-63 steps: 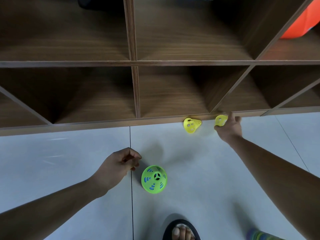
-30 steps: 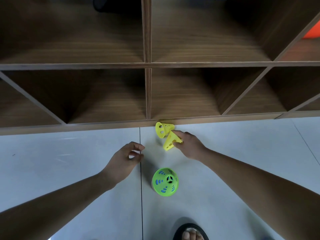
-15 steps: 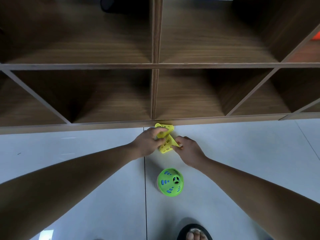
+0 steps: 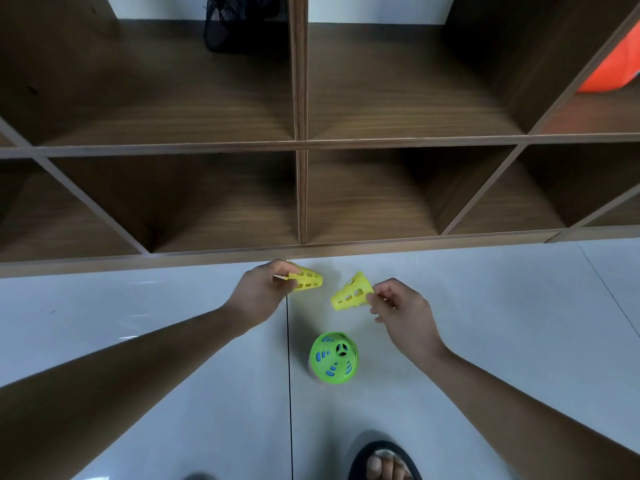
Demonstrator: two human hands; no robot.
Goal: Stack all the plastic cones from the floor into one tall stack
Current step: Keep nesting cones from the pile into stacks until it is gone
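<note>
The left hand (image 4: 258, 294) pinches a yellow cone (image 4: 308, 280) and the right hand (image 4: 398, 306) the other cone (image 4: 351, 294); either one slipping could topple the green stack (image 4: 333, 356).

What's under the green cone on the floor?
Through slots in the green cone blue shows, likely a blue cone nested beneath. Its wall hides whether more sit below.

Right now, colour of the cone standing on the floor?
Cone is green with blue slots; head view.
</note>
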